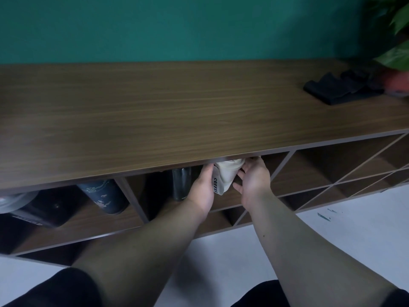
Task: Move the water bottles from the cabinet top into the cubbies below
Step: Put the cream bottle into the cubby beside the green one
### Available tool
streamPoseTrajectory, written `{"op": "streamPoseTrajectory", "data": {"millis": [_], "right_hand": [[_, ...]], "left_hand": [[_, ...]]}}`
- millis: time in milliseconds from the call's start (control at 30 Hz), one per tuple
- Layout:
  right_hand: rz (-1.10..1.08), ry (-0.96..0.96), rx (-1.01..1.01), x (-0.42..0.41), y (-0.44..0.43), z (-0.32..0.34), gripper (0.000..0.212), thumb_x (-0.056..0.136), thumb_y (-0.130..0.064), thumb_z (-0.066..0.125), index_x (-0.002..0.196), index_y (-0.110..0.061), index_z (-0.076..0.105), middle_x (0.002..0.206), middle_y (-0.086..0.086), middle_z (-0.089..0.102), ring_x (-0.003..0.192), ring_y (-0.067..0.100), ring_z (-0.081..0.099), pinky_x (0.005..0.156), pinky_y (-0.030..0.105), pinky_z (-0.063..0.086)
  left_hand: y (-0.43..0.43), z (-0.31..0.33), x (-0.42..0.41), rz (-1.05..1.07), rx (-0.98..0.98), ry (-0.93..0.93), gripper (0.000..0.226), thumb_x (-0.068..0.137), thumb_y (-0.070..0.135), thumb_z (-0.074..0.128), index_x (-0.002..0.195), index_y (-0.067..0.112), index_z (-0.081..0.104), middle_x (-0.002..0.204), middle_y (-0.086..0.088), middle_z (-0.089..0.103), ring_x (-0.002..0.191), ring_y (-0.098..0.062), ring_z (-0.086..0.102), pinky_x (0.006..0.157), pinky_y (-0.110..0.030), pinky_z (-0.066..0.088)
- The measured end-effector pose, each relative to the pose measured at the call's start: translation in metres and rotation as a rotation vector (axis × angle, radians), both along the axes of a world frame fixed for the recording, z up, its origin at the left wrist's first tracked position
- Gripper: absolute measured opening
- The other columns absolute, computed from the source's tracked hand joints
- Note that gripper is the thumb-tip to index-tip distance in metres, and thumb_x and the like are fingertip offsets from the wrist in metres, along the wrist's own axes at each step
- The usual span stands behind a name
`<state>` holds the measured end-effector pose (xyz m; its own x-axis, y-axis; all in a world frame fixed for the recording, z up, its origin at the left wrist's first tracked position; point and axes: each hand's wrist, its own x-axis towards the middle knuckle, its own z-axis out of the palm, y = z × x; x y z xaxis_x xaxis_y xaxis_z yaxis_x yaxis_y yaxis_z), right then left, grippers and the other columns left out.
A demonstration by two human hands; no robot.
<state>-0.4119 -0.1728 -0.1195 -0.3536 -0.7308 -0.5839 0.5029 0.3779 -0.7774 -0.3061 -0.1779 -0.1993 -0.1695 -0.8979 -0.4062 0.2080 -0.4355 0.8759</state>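
Note:
A cream bottle (224,177) with the word COFFEE on its side stands in the middle cubby just under the wooden cabinet top (177,111); its upper part is hidden by the top's front edge. My left hand (203,187) wraps its left side. My right hand (252,180) rests against its right side with the fingers spread. A dark green bottle (181,182) stands to its left in the same cubby. In the left cubby a dark patterned bottle (104,196) leans, beside a black bottle (42,209) with a silver lid.
A folded black cloth (340,89) lies on the cabinet top at the far right, next to a potted plant (396,63). Open cubbies (332,169) with slanted dividers run to the right. A white floor (332,235) lies below, a teal wall behind.

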Motion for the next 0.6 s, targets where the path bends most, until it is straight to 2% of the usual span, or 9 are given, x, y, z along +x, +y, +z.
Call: {"op": "streamPoseTrajectory", "data": {"millis": [67,133,300,400,533,600], "right_hand": [[0.017,-0.033,-0.004,-0.001,0.002,-0.001,0.05,0.104,-0.041,0.023,0.138,-0.024,0.056,0.138,-0.006,0.061,0.122,0.015,0.058,0.115,0.044,0.033],[0.007,-0.046,0.003,0.0,0.004,-0.002,0.056,0.103,-0.048,0.021,0.137,-0.021,0.057,0.141,-0.003,0.06,0.13,0.016,0.054,0.117,0.047,0.03],[-0.011,-0.03,0.013,-0.003,0.003,-0.008,0.058,0.102,-0.052,0.023,0.127,-0.019,0.064,0.137,-0.002,0.063,0.129,0.017,0.055,0.114,0.053,0.032],[-0.012,-0.046,0.013,-0.004,0.003,-0.013,0.055,0.102,-0.051,0.024,0.123,-0.021,0.065,0.135,-0.002,0.064,0.13,0.018,0.053,0.115,0.054,0.032],[-0.018,-0.021,0.015,-0.003,0.002,-0.02,0.05,0.101,-0.052,0.025,0.105,-0.027,0.069,0.11,-0.008,0.07,0.12,0.018,0.059,0.112,0.053,0.036],[-0.015,-0.028,0.023,-0.003,0.002,-0.02,0.049,0.101,-0.052,0.026,0.1,-0.028,0.069,0.106,-0.008,0.069,0.12,0.018,0.059,0.112,0.053,0.036]], "left_hand": [[-0.004,0.0,0.0,0.007,0.006,0.02,0.041,0.068,0.081,0.05,0.093,0.057,0.072,0.119,0.026,0.065,0.131,-0.005,0.049,0.122,-0.04,0.022],[-0.006,-0.001,0.0,0.005,-0.004,0.017,0.045,0.068,0.082,0.049,0.097,0.054,0.07,0.119,0.028,0.063,0.132,-0.003,0.047,0.123,-0.039,0.02],[-0.007,-0.001,-0.001,0.013,0.024,0.027,0.047,0.07,0.081,0.051,0.102,0.05,0.068,0.122,0.025,0.064,0.133,-0.004,0.047,0.122,-0.038,0.023],[-0.009,0.0,-0.002,0.024,0.024,0.031,0.037,0.081,0.072,0.05,0.099,0.047,0.069,0.11,0.027,0.066,0.127,-0.004,0.051,0.121,-0.037,0.026],[-0.009,0.002,-0.001,0.01,0.011,0.029,0.04,0.085,0.068,0.048,0.109,0.044,0.068,0.115,0.024,0.068,0.128,-0.006,0.052,0.121,-0.038,0.027],[-0.008,0.003,0.0,-0.001,0.004,0.024,0.042,0.088,0.067,0.046,0.115,0.043,0.067,0.122,0.021,0.067,0.129,-0.006,0.052,0.121,-0.038,0.027]]}}
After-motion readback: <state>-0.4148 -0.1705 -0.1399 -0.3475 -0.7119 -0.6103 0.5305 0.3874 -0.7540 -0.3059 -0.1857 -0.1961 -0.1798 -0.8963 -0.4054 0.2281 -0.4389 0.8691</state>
